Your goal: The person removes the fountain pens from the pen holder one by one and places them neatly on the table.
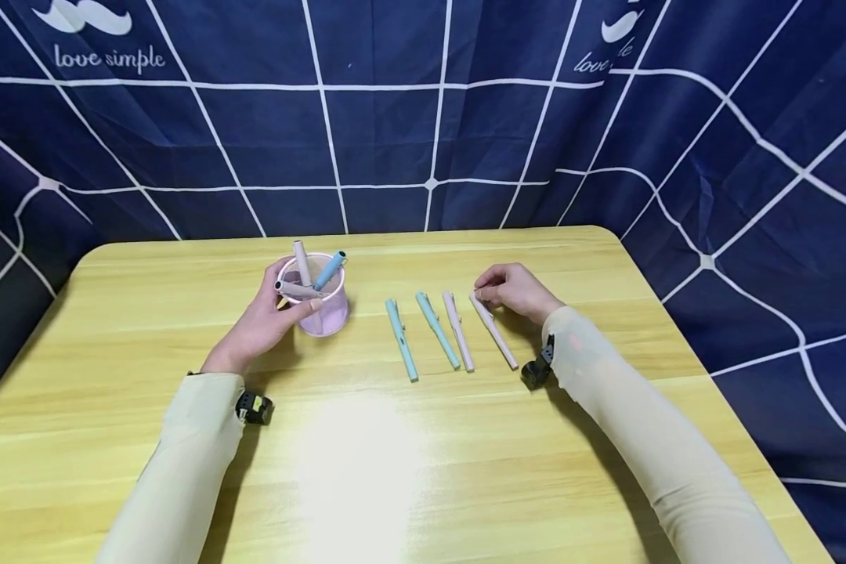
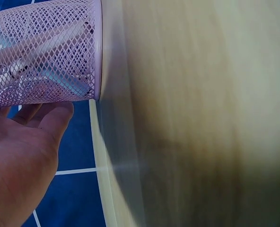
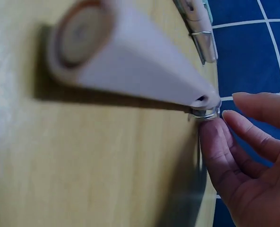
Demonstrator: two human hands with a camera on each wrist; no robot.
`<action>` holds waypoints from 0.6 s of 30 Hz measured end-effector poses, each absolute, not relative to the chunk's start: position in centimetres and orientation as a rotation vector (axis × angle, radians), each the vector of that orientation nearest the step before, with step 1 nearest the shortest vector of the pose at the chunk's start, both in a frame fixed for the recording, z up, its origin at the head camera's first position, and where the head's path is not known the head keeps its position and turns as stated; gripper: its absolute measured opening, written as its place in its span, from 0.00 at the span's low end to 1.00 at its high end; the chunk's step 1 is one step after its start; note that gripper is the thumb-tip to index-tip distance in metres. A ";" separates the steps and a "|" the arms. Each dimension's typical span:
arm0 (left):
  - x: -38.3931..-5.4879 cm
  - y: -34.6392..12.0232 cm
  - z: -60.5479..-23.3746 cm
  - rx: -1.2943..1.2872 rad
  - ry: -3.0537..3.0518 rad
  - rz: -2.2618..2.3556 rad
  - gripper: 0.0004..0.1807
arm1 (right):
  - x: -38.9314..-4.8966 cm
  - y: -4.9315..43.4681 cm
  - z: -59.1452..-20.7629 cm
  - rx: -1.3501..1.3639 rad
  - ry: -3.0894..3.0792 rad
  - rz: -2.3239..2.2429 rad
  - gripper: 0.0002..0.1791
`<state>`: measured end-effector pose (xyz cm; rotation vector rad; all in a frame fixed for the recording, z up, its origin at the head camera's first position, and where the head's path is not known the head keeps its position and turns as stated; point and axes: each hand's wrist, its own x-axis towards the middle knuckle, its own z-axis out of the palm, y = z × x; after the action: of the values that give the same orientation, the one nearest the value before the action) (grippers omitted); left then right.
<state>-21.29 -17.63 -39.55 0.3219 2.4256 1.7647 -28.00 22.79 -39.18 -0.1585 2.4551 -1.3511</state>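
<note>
My left hand (image 1: pixel 262 323) grips a pink mesh pen holder (image 1: pixel 330 313), thumb on the near side and fingers behind. Inside it stand a pale pink pen (image 1: pixel 301 262), a blue pen (image 1: pixel 330 270) and a greyish-pink pen (image 1: pixel 298 291) leaning sideways. In the left wrist view the pens show through the mesh wall (image 2: pixel 59 28). Over on the right, my right hand (image 1: pixel 520 293) pinches the far, clip end of a light pink pen (image 1: pixel 495 330), which lies along the table. Its blunt near end looms large in the right wrist view, fingertips (image 3: pixel 211 135) at the clip.
Left of that pen lie another pink pen (image 1: pixel 458 332), a teal pen (image 1: pixel 437 330) and a light teal pen (image 1: pixel 402 341), roughly side by side. The wooden table (image 1: pixel 148 313) ends at a dark blue curtain (image 1: pixel 381 141) with white lines.
</note>
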 end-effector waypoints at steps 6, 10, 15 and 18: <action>-21.5 -17.7 -39.6 0.322 2.471 1.730 0.46 | -28.0 22.7 -38.5 -0.147 2.462 -1.372 0.13; -21.5 -17.8 -39.5 0.337 2.473 1.730 0.46 | -28.0 22.4 -37.9 -0.163 2.472 -1.409 0.14; -21.5 -17.8 -39.3 0.338 2.454 1.737 0.47 | -27.8 21.7 -37.0 -0.218 2.466 -1.493 0.16; -21.5 -17.8 -39.3 0.330 2.446 1.734 0.47 | -27.5 21.2 -36.4 -0.241 2.463 -1.541 0.16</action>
<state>-21.45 -17.75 -39.28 0.3303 2.4464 1.7342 -27.54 21.21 -36.42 -0.2410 2.4631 -1.5405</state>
